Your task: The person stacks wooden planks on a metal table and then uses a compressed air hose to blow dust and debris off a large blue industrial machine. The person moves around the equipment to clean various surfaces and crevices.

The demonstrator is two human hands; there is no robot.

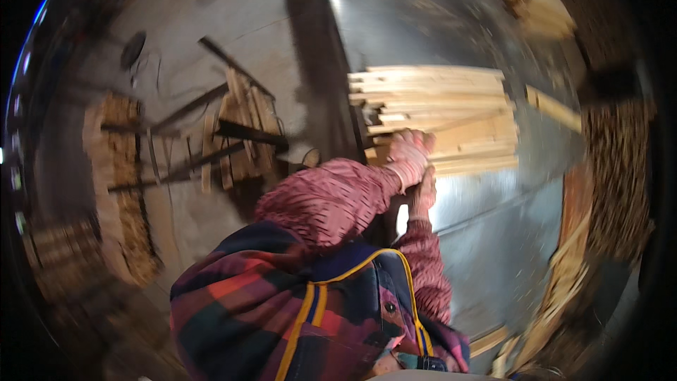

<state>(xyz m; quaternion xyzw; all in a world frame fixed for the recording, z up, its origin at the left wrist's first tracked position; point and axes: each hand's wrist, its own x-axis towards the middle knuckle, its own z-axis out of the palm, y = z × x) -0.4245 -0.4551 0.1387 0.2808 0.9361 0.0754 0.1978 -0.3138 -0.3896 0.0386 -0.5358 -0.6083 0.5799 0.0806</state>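
Observation:
Pale wooden strips (458,116) lie side by side on a metal-topped table, their left ends uneven. My left hand (411,155), in a pinkish-white glove, is at the near left part of these strips. Its fingers look curled in, but what they hold, if anything, is hidden. Close behind it, almost touching, my right hand (424,194) reaches up to the nearest strip. Blur and the left hand hide its fingertips, so I cannot make out its grip. Both forearms wear red patterned sleeves.
The shiny metal table (486,240) extends beyond the strips. A single wooden piece (553,108) lies at its right, near a large stack of wood (620,176). On the floor to the left stand a dark metal frame (190,162) holding boards and another wood stack (123,190).

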